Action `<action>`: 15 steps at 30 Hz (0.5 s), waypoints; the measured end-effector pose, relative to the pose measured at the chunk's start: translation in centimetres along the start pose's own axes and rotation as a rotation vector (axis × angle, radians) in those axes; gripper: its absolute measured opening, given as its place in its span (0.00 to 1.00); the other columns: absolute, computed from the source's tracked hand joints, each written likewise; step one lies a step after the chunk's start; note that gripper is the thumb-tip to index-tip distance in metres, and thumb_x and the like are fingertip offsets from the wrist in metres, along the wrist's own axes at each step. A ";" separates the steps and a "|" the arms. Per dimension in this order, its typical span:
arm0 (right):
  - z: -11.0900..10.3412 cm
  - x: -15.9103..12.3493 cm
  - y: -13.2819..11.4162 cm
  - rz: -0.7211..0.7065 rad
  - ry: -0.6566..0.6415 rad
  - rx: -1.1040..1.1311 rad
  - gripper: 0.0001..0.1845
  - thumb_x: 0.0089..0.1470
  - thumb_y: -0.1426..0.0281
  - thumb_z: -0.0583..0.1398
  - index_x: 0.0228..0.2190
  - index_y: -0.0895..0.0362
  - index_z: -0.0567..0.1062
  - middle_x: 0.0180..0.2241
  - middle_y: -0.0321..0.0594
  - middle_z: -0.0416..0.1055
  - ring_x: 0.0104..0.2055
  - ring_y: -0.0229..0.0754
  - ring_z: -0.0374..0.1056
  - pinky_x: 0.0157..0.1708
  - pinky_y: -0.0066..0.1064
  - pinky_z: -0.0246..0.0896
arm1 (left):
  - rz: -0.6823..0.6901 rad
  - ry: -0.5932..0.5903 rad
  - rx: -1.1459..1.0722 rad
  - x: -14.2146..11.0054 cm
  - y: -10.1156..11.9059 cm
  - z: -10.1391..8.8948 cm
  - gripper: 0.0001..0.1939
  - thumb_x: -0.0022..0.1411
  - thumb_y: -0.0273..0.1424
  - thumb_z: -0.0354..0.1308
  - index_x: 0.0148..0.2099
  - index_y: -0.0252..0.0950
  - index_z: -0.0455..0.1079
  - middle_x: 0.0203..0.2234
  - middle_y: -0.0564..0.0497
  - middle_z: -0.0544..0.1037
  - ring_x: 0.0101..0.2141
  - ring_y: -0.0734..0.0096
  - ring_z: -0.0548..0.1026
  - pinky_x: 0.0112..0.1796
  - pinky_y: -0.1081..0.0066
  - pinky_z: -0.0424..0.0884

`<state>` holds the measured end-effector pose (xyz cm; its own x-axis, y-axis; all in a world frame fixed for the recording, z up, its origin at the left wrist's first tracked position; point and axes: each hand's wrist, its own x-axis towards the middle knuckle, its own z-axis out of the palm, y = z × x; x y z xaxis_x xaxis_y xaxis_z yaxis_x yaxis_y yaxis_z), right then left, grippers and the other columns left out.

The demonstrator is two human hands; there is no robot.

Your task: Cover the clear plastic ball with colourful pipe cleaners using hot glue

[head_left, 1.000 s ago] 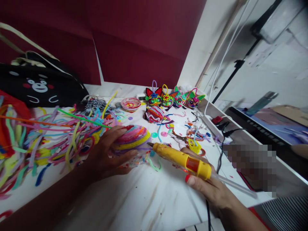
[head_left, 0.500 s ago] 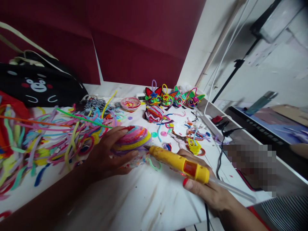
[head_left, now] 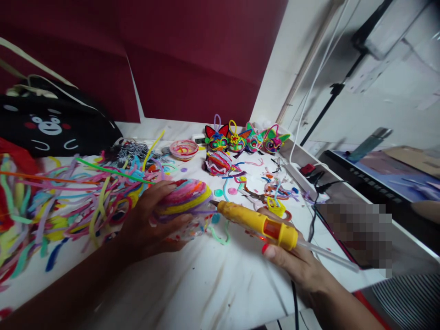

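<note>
My left hand (head_left: 154, 215) is wrapped round a ball covered in bands of pink, yellow and purple pipe cleaner (head_left: 187, 199); its lower part looks clear with coloured specks. A purple strand juts from its right side. In my right hand (head_left: 288, 256) is a yellow hot glue gun (head_left: 257, 222), with a clear glue stick (head_left: 330, 256) poking out of its back. Its nozzle points left, close to the ball's right side; whether they touch, I cannot tell. A small red light glows under the gun.
Loose pipe cleaners (head_left: 79, 192) heap at the left, before a black bag (head_left: 51, 123). Finished animal-face ornaments (head_left: 237, 142) line the back, near a striped bowl (head_left: 184, 150) and a striped ball (head_left: 220, 163). Scissors (head_left: 254, 197) lie beyond the gun. A power strip (head_left: 305, 181) and cables run along the right.
The glue gun's nozzle has drawn slightly away from the ball to the right and a little upward. My left hand still grips the ball. The whole view has shifted slightly.
</note>
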<state>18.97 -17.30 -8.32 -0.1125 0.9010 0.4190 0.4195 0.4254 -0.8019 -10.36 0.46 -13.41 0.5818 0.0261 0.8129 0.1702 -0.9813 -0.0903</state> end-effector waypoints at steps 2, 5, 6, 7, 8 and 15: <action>0.0 0.0 0.1 0.001 0.004 -0.004 0.25 0.67 0.45 0.58 0.30 0.52 0.74 0.31 0.39 0.68 0.32 0.47 0.66 0.34 0.37 0.65 | 0.000 -0.002 0.009 0.0 0.0 0.0 0.16 0.71 0.42 0.62 0.59 0.49 0.74 0.77 0.51 0.53 0.72 0.50 0.62 0.67 0.42 0.68; 0.0 0.0 0.2 -0.009 0.007 -0.007 0.24 0.68 0.46 0.58 0.30 0.51 0.73 0.31 0.39 0.68 0.32 0.46 0.65 0.33 0.36 0.64 | -0.001 0.003 0.013 -0.1 0.0 0.0 0.18 0.70 0.41 0.64 0.60 0.49 0.73 0.76 0.51 0.53 0.71 0.49 0.63 0.67 0.42 0.68; 0.1 0.0 0.2 -0.013 0.005 -0.007 0.24 0.68 0.46 0.58 0.30 0.51 0.73 0.31 0.39 0.68 0.32 0.46 0.66 0.33 0.36 0.64 | 0.004 0.008 0.012 -0.1 0.0 0.1 0.18 0.69 0.41 0.64 0.60 0.49 0.74 0.77 0.51 0.53 0.71 0.49 0.63 0.67 0.43 0.69; 0.1 0.0 0.2 -0.017 0.003 -0.008 0.24 0.68 0.46 0.58 0.30 0.51 0.74 0.31 0.39 0.68 0.32 0.46 0.66 0.33 0.37 0.64 | 0.011 0.007 0.011 -0.1 0.0 0.1 0.17 0.69 0.40 0.64 0.59 0.48 0.74 0.77 0.50 0.53 0.72 0.49 0.63 0.67 0.43 0.69; 0.1 -0.1 0.1 -0.017 -0.001 -0.008 0.24 0.68 0.46 0.58 0.30 0.51 0.74 0.31 0.39 0.68 0.32 0.47 0.66 0.34 0.37 0.65 | 0.018 0.003 0.012 0.0 0.0 0.1 0.17 0.70 0.41 0.63 0.58 0.47 0.74 0.77 0.50 0.53 0.72 0.49 0.62 0.67 0.43 0.68; 0.3 -0.3 -0.2 -0.001 -0.012 0.006 0.24 0.66 0.45 0.59 0.30 0.51 0.75 0.31 0.40 0.69 0.34 0.49 0.68 0.37 0.39 0.68 | 0.004 -0.039 0.034 0.2 0.1 0.0 0.15 0.71 0.42 0.61 0.56 0.46 0.75 0.77 0.51 0.51 0.72 0.51 0.61 0.67 0.46 0.68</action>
<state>18.70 -17.60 -8.39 -0.1242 0.9014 0.4148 0.4142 0.4270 -0.8038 -10.26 0.37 -13.24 0.6130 0.0308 0.7895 0.1944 -0.9744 -0.1130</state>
